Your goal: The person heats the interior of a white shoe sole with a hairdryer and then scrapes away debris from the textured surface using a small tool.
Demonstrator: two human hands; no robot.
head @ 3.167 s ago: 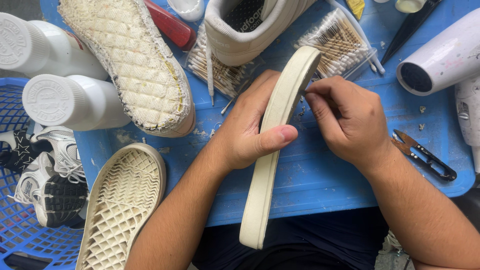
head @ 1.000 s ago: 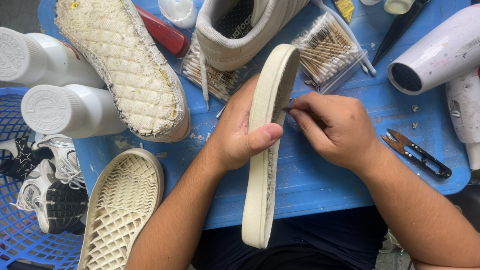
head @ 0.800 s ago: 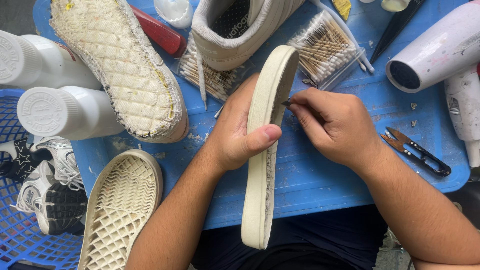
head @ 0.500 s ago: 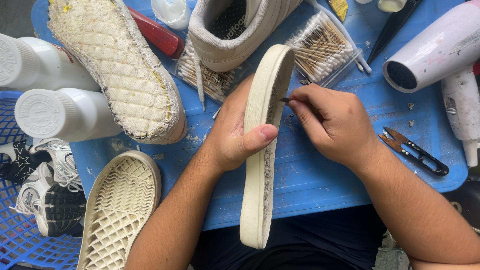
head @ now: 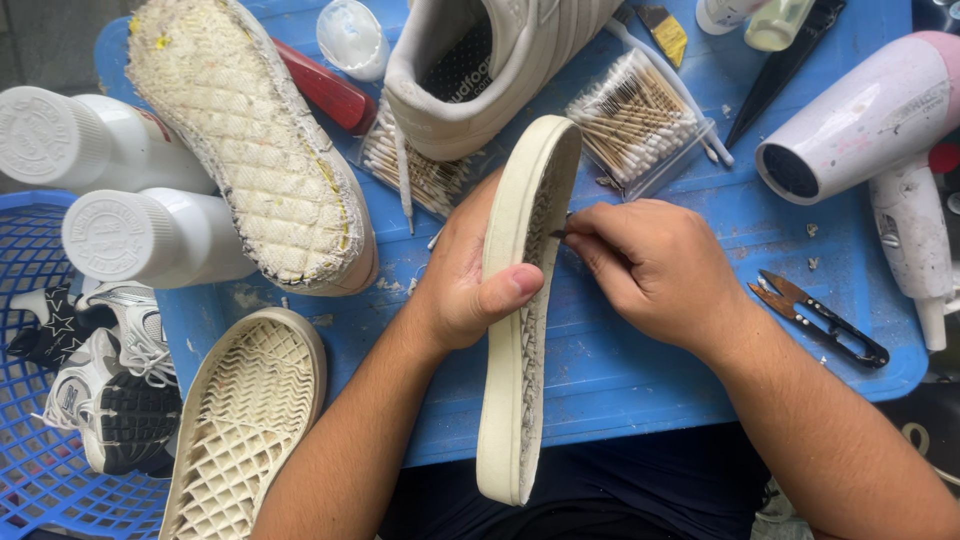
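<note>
My left hand (head: 470,280) grips a cream rubber shoe sole (head: 515,330) on its edge, thumb across the rim, tread side facing right. My right hand (head: 650,265) pinches a small dark pointed tool (head: 560,233) whose tip touches the tread near the sole's upper end. The sole stands over the front edge of a blue table (head: 640,360).
A second detached sole (head: 245,420) lies at the lower left. An upturned shoe (head: 250,140), a beige shoe upper (head: 490,70), cotton swabs (head: 640,115), two white bottles (head: 150,235), a hair dryer (head: 870,130) and thread snips (head: 815,315) surround my hands. A blue basket (head: 40,460) holds sneakers.
The sole has tilted slightly and my right hand has shifted along the tread near its upper end with the tool. My left hand's grip is unchanged.
</note>
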